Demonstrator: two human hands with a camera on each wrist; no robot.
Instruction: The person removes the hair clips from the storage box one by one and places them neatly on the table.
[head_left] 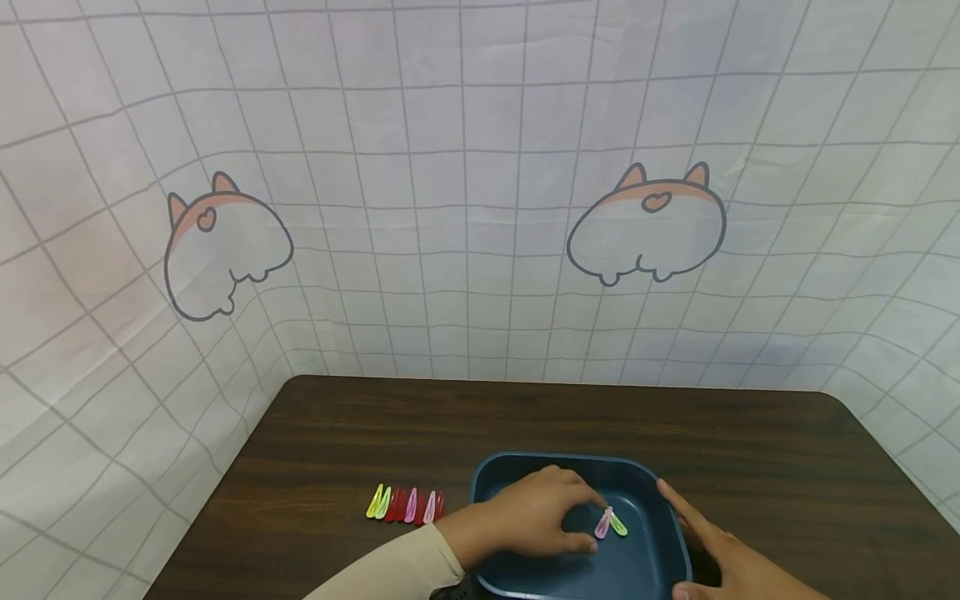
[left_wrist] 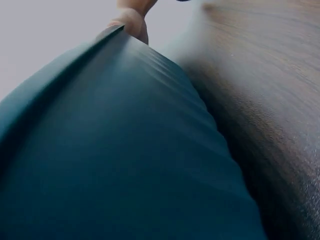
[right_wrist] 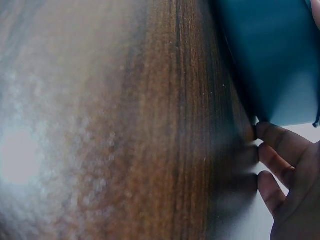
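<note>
Fingers of the left hand (head_left: 536,517) curl round a pink clip (head_left: 603,523) inside the blue tray (head_left: 525,468), beside a green clip (head_left: 618,524). At the tray's 3 o'clock rim, the right hand (head_left: 738,558) rests flat, fingers straight, steadying it. More clips (head_left: 405,505) lie in a row at the tray's 9 o'clock. Judging by this, a clip is being set down; the next move likely calls for releasing it.

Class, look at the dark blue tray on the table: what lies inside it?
Inside the dark blue tray lie a pink hair clip and a green hair clip, side by side. The left hand pinches the pink one and covers part of the tray floor, so anything beneath it stays hidden.
</note>
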